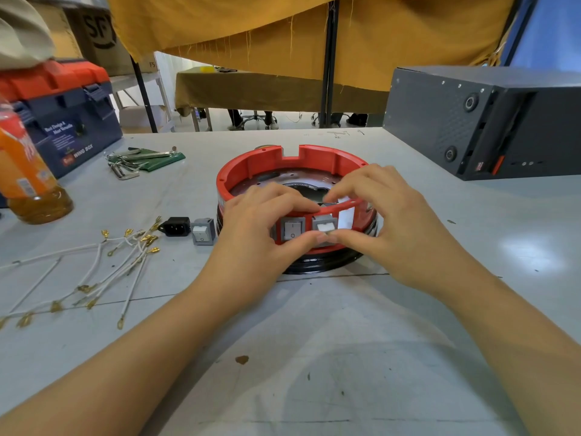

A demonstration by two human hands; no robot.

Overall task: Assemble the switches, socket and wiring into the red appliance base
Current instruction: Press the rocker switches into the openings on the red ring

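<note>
Both hands [317,228] pinching 2nd switch [325,227] into red base [251,163] front, 1st switch [292,229] seated

My hands cover the red base's [317,158] front rim; the orange bottle [22,171] and toolbox [63,121] are cropped left.

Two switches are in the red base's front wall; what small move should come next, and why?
Probably press the second switch home with both hands: it looks tilted in its slot beside the seated switch in the red base.
</note>
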